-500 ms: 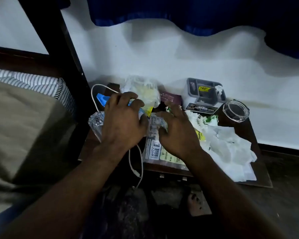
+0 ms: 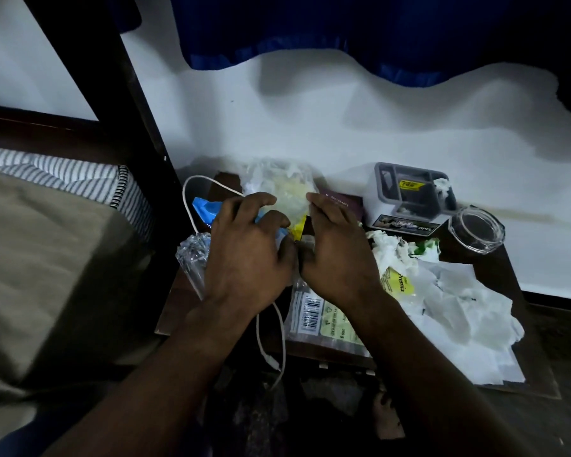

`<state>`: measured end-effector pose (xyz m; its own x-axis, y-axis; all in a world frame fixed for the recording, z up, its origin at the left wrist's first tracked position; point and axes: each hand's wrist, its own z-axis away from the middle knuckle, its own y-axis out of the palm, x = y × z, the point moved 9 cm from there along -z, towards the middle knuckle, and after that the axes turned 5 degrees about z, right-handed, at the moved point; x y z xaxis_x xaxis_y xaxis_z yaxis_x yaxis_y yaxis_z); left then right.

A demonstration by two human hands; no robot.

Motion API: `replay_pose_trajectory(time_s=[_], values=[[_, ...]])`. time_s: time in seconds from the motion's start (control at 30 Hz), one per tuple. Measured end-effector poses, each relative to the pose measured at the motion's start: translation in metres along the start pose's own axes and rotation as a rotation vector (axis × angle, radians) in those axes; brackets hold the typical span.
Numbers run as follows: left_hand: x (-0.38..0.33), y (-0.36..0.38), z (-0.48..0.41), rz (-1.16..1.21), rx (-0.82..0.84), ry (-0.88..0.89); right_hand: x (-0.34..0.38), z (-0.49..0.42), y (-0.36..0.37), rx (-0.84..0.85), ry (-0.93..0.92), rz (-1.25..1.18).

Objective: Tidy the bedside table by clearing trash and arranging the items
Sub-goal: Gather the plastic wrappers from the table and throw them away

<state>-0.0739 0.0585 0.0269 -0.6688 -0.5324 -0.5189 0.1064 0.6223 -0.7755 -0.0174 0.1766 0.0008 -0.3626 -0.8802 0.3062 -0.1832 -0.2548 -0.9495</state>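
A: How far along does the tidying look?

B: Barely begun, I'd judge. The dark counter (image 2: 495,278) in the lower middle of the frame is covered — the biggest mass is the crumpled white tissue (image 2: 459,311) spread over its right half, none of it cleared.

A: And the rest, going down in size?

B: A clear bag (image 2: 277,186) stuffed with pale wrappers sits at the back centre, against the wall. Below the hands lies a flat printed packet (image 2: 317,319) with a barcode, near the front edge. A white cable (image 2: 271,338) loops from the back left and dangles off the front.

A: Any containers?

B: Two, upper right of the counter. The grey organiser box (image 2: 406,199) holds a yellow label and a scrap of tissue in its right compartment. Just right of it, the round glass jar (image 2: 475,229) looks empty.

A: What are the hands doing?

B: The left hand (image 2: 248,255) has its grip curled loosely over blue and crinkled plastic wrappers (image 2: 205,209); I cannot tell whether it pinches anything. The right hand (image 2: 337,255) is spread, fingertips (image 2: 314,197) at the clear bag's edge — gathering trash, probably.
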Motion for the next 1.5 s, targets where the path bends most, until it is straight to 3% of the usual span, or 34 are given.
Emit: replay_pose_trajectory(time_s=[0.27, 0.37, 0.5, 0.6, 0.67, 0.87, 0.93, 1.03, 1.13, 1.27, 1.37, 1.5], values=[[-0.001, -0.013, -0.005, 0.107, -0.117, -0.041, -0.015, 0.015, -0.059, -0.56, -0.029, -0.288], [0.001, -0.015, -0.007, 0.184, -0.151, -0.069, -0.022, 0.022, -0.072, -0.646, -0.023, -0.456], [0.004, -0.008, -0.013, 0.356, -0.105, -0.078, -0.042, 0.016, -0.066, -0.544, 0.096, -0.896], [-0.001, 0.002, -0.019, 0.672, -0.034, -0.1, -0.049, 0.011, -0.053, -0.399, 0.16, -1.373], [-0.006, 0.008, -0.019, 0.833, -0.01, -0.14, -0.051, 0.011, -0.049, -0.347, 0.15, -1.541], [-0.023, 0.015, -0.015, 0.86, -0.037, -0.169, -0.066, 0.021, -0.044, -0.36, 0.315, -1.127], [-0.023, 0.016, -0.016, 0.919, -0.051, -0.185, -0.066, 0.026, -0.028, -0.232, 0.437, -1.132], [-0.023, 0.02, -0.016, 1.041, -0.063, -0.219, -0.054, 0.032, -0.005, -0.016, 0.531, -1.325], [-0.03, 0.028, -0.014, 0.972, -0.02, -0.196, -0.036, 0.033, -0.004, 0.06, 0.49, -1.701], [-0.039, 0.023, -0.008, 0.669, -0.083, -0.049, -0.027, 0.028, -0.019, 0.032, 0.383, -1.941], [-0.038, 0.02, -0.006, 0.431, -0.112, 0.013, -0.023, 0.025, -0.024, 0.029, 0.324, -1.915], [-0.049, 0.022, 0.0, 0.392, -0.077, 0.107, -0.02, 0.025, -0.016, 0.012, 0.401, -1.766]])
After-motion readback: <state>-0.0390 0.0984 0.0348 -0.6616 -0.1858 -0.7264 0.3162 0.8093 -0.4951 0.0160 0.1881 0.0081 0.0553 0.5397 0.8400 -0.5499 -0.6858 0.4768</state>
